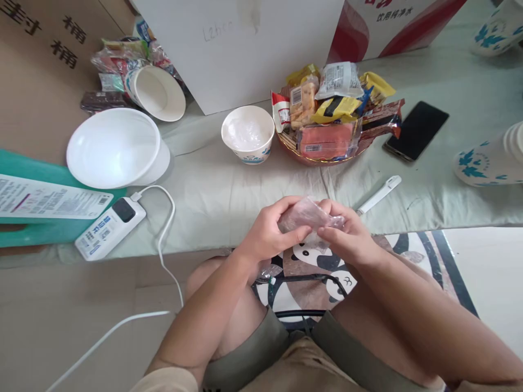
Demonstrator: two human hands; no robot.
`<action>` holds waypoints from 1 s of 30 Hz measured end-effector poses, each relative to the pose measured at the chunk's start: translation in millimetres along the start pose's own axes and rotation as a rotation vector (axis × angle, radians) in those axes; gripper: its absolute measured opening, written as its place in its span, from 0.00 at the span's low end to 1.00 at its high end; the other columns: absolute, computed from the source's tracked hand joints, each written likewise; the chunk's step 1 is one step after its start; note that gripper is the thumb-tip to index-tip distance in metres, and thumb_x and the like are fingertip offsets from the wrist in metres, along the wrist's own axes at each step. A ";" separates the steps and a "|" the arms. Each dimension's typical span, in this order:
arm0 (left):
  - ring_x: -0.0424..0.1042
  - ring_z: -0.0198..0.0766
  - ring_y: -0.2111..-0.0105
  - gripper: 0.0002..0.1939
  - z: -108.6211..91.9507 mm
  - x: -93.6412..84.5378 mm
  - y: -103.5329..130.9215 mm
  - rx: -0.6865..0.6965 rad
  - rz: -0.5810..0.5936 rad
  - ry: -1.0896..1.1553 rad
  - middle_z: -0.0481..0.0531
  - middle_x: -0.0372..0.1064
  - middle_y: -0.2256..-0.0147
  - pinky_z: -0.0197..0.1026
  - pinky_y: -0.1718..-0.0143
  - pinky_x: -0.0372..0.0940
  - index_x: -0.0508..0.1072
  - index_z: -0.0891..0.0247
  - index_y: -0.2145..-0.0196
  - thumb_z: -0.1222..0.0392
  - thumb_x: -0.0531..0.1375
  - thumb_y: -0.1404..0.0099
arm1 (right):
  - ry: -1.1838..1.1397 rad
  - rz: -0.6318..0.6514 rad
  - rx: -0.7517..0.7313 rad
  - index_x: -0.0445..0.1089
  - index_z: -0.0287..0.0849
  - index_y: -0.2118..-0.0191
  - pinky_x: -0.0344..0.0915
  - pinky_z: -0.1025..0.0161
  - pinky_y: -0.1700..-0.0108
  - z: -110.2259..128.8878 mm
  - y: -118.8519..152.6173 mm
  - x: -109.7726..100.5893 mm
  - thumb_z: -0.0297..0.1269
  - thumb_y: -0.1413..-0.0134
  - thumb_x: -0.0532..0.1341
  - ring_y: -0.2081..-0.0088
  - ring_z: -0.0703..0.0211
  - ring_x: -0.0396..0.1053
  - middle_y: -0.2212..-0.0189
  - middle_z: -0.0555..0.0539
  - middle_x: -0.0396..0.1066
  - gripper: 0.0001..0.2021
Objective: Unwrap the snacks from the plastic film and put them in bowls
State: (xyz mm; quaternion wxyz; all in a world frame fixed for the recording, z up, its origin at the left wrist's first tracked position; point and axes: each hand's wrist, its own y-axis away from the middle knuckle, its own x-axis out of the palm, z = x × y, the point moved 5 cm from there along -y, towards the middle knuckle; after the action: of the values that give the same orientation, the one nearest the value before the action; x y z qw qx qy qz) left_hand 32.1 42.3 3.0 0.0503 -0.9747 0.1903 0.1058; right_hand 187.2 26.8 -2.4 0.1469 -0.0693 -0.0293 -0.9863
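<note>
Both hands hold a crumpled clear plastic wrapper (303, 214) just off the table's front edge. My left hand (269, 231) pinches its left side between thumb and fingers. On the other side, my right hand (347, 231) grips the gathered end. Whether anything lies inside the plastic I cannot tell. Beyond the hands stands a paper cup (251, 159) with clear plastic inside it. A red bowl (304, 159) full of packaged snacks (327, 139) is to its right. Close to my right hand lies a white-handled knife-like tool (379, 195), its near end hidden by the hand.
A black phone (419, 130) and stacked paper cups (490, 160) are at the right. To the left are a white tub (163, 158), a tipped paper cup (177, 100), a power bank (110, 228) with a white cable (174, 209), and a green container (49, 226). Boxes (261, 60) stand behind.
</note>
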 end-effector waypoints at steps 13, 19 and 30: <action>0.72 0.38 0.64 0.10 20.7 -65.8 -22.4 0.065 -0.408 0.182 0.52 0.72 0.64 0.40 0.61 0.68 0.72 0.60 0.62 0.52 0.61 0.35 | 0.804 -0.394 -0.418 0.64 0.49 0.59 0.70 0.58 0.63 69.3 -54.5 4.5 0.31 0.45 0.65 0.62 0.54 0.74 0.62 0.48 0.72 0.11; 0.69 0.45 0.46 0.14 40.4 -103.9 -40.4 0.058 -0.774 -0.268 0.60 0.66 0.48 0.44 0.50 0.69 0.72 0.58 0.52 0.60 0.64 0.36 | 1.381 -0.332 -0.479 0.64 0.46 0.65 0.67 0.57 0.58 127.1 -163.3 36.1 0.20 0.51 0.61 0.60 0.53 0.72 0.62 0.46 0.72 0.12; 0.66 0.50 0.40 0.13 42.7 -105.2 -51.6 -0.009 -0.700 -0.281 0.61 0.62 0.44 0.50 0.45 0.69 0.73 0.58 0.57 0.60 0.68 0.39 | 1.490 0.032 -0.208 0.67 0.41 0.81 0.67 0.56 0.58 48.6 -221.7 42.4 0.34 0.47 0.68 0.64 0.51 0.75 0.81 0.47 0.67 0.15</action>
State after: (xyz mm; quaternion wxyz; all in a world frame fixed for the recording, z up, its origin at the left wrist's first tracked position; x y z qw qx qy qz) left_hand -51.4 133.7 -11.8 0.1049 -0.9569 -0.1635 0.2157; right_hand 88.1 230.2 43.6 0.1347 0.6025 0.1724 -0.7675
